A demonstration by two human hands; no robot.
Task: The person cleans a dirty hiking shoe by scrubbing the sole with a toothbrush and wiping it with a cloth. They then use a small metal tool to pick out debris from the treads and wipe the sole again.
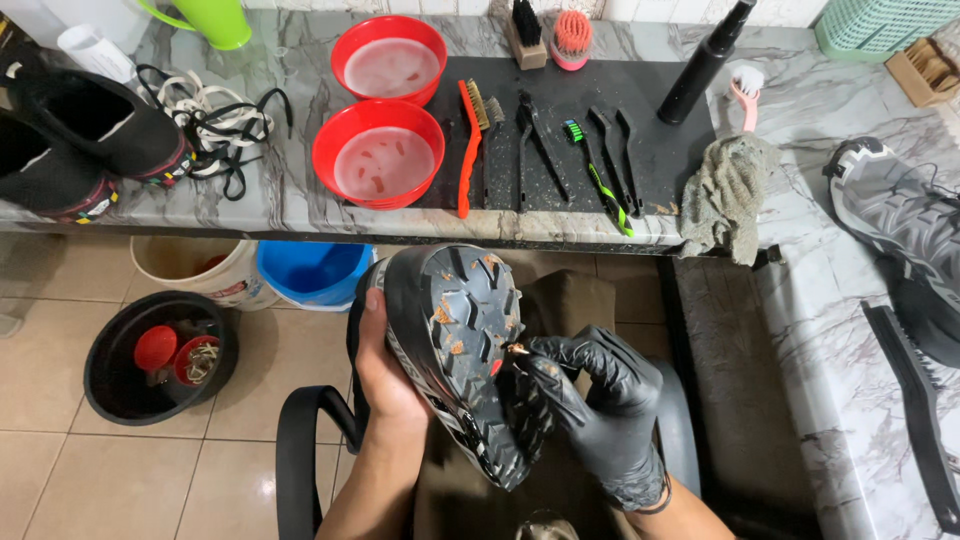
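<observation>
My bare left hand (383, 375) grips a black shoe (455, 340) from the left, its lugged sole turned up toward me with orange mud stuck between the treads. My right hand (590, 400), in a black glove, rests against the right edge of the sole and pinches a small thin tool whose tip touches the tread near the middle. The tool itself is mostly hidden by the gloved fingers.
On the marble counter (280, 190) lie two red bowls (380, 155) of cloudy water, a black mat with several brushes (545, 150), a grey rag (725, 190), laces (215, 125), black boots (90, 135) at left, a grey shoe (900, 225) at right. Buckets (310, 270) stand on the tiled floor.
</observation>
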